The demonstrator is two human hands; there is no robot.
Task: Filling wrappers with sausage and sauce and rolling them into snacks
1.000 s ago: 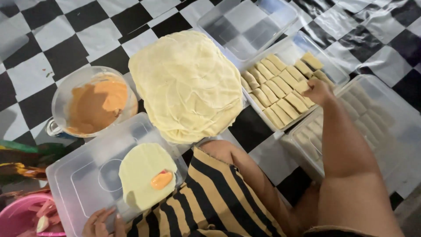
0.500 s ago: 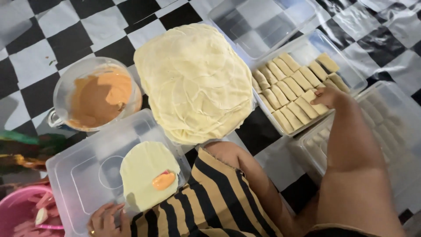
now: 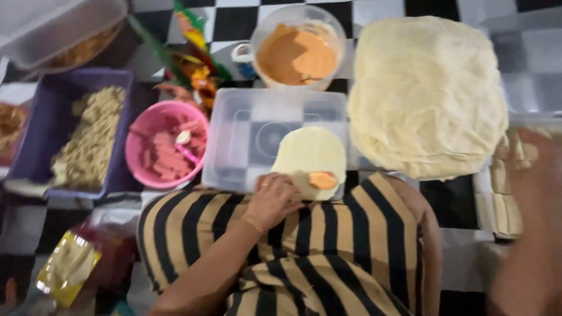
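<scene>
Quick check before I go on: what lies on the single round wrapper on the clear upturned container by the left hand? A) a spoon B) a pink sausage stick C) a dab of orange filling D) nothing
C: the single round wrapper carries a small orange dab near its lower edge, beside the left hand.

A single head-worn camera looks steeply down over the person's striped lap (image 3: pixel 304 257) onto a black-and-white checkered floor (image 3: pixel 234 20). It faces forward and downward, close enough that the lap fills the lower middle of the frame. The clear plastic lid (image 3: pixel 246 140) lies just beyond the knees, the stack of pale round wrappers (image 3: pixel 427 93) at upper right. The right edge is blurred. No second view shares the scene.
</scene>
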